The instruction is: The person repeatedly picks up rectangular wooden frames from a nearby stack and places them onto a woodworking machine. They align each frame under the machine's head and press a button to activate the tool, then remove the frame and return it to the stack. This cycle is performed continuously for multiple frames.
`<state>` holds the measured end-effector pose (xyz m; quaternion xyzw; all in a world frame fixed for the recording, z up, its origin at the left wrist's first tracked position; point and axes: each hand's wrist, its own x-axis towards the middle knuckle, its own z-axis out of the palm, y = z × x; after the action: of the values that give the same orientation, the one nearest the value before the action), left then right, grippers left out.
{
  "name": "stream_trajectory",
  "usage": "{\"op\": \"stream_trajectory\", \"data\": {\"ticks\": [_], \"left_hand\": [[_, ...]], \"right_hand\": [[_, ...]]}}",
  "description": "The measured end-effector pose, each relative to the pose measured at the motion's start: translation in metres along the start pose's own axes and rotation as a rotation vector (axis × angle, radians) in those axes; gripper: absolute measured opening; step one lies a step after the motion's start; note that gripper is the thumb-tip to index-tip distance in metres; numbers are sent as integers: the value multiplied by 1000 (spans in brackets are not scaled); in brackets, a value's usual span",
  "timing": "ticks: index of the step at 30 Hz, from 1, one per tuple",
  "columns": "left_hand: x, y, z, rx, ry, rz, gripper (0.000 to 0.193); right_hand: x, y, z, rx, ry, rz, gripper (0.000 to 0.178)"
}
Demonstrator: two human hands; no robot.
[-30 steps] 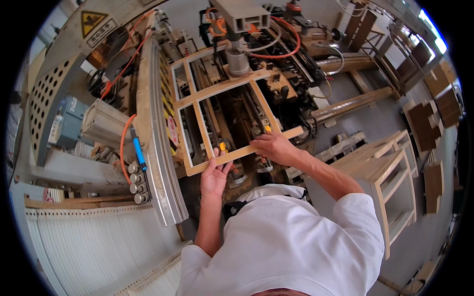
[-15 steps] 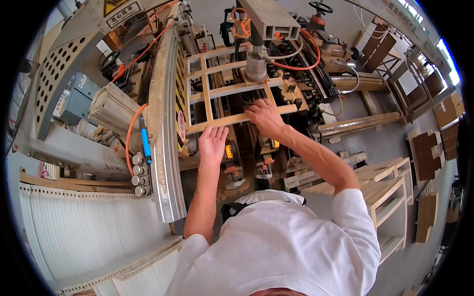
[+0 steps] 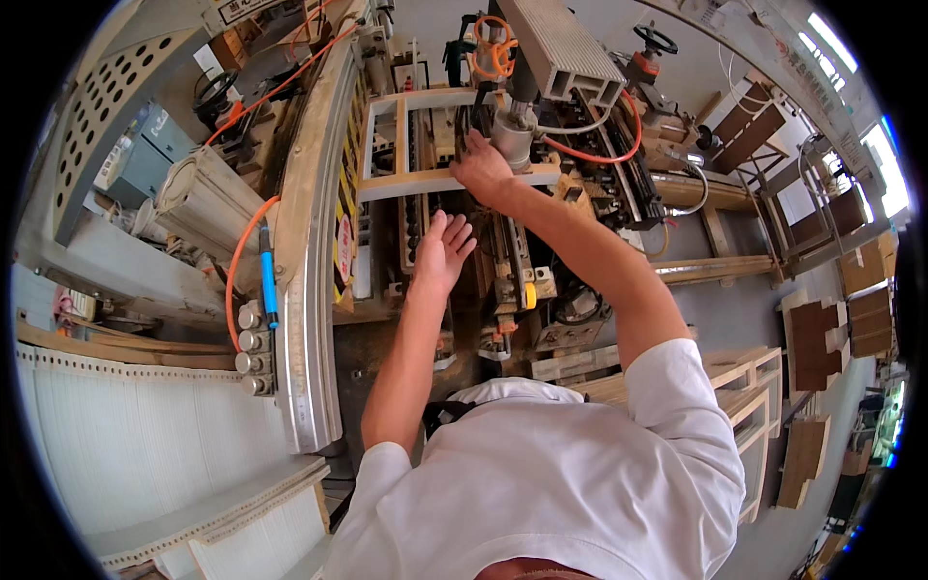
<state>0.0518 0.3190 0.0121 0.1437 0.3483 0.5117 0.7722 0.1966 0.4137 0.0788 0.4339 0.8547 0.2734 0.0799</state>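
Observation:
A pale wooden frame (image 3: pixel 416 183) with crossbars lies in the machine, its near rail running left to right. My right hand (image 3: pixel 486 177) is at that rail, closed around it beside the metal press cylinder (image 3: pixel 512 138); some of its fingers are hidden. My left hand (image 3: pixel 445 253) hangs nearer to me, below the rail and apart from it. Its fingers are spread, with nothing in them.
An aluminium beam (image 3: pixel 575 58) stands over the press. To the left runs a long metal rail (image 3: pixel 307 387) with a blue pen-like tool (image 3: pixel 269 280) and an orange hose (image 3: pixel 235 261). White panels (image 3: pixel 145 435) are stacked lower left; wooden frames (image 3: pixel 759 416) stand at right.
The wooden frame's near rail is now farther from me, and fewer crossbars show. My right hand has moved away from me with it. My left hand has come off the rail.

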Motion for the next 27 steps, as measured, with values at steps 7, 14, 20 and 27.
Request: {"op": "stream_trajectory", "data": {"ticks": [7,14,20,27], "left_hand": [[89,10,2,-486,-140,207,83],[59,-11,9,-513,-22,251,75],[-27,-46,2,-489,137,204,37],[-175,-97,-29,-471,-48,-37,29]], "right_hand": [[13,-7,1,125,1,-48,19],[8,1,5,181,79,-45,17],[8,0,2,193,9,-46,19],[10,-1,14,215,13,-58,12]]}}
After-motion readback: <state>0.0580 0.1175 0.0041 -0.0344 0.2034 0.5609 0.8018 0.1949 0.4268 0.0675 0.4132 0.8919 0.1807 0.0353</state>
